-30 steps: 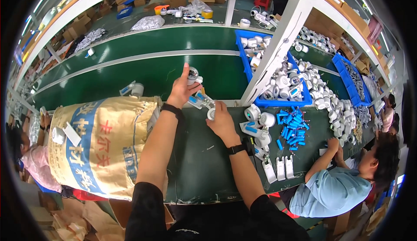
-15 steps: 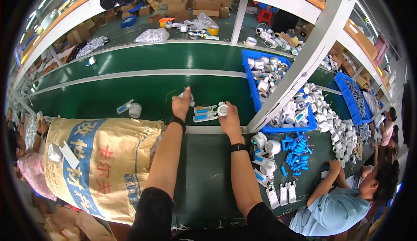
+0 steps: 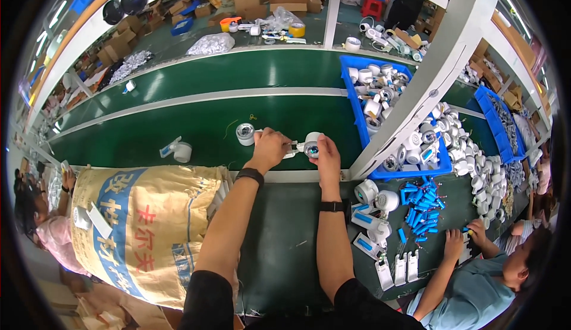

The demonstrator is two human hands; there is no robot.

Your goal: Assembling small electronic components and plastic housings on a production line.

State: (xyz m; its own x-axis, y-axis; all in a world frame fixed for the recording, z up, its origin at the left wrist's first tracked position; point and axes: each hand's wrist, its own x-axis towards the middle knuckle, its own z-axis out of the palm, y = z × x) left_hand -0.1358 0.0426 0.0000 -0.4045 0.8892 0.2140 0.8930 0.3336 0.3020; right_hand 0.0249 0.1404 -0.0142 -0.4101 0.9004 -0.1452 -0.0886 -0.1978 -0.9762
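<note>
Because a thick white post (image 3: 446, 62) slants up from the far edge of the tabletop (image 3: 279, 252), the space to the right of the person's hands is partly blocked. On the tabletop's left side bulges a large tan sack (image 3: 143, 229), with a loose white part (image 3: 99, 220) on top. At the right end sits a co-worker (image 3: 464, 288) in a blue-green top.

Beyond the far edge and its pale rail (image 3: 291, 176) runs a green belt (image 3: 208, 113). Over it, the right hand (image 3: 328, 158) is closed around a white round-headed unit (image 3: 311, 145). The left hand (image 3: 270, 148) is bent, fingers down, between that unit and a second white unit (image 3: 245, 133) on the belt; its fingertips are hidden, so I cannot tell whether it grips anything. A third unit (image 3: 182, 152) lies farther left.

A blue bin (image 3: 437, 169), heaped with white units, stands behind the post; a farther blue bin (image 3: 496, 129) holds small grey parts. Near the tabletop's far right, blue cylinders (image 3: 422, 214) lie piled beside more units (image 3: 376, 226) and three narrow white housings (image 3: 399, 268). Between sack and units, dark green surface reaches the near edge.
</note>
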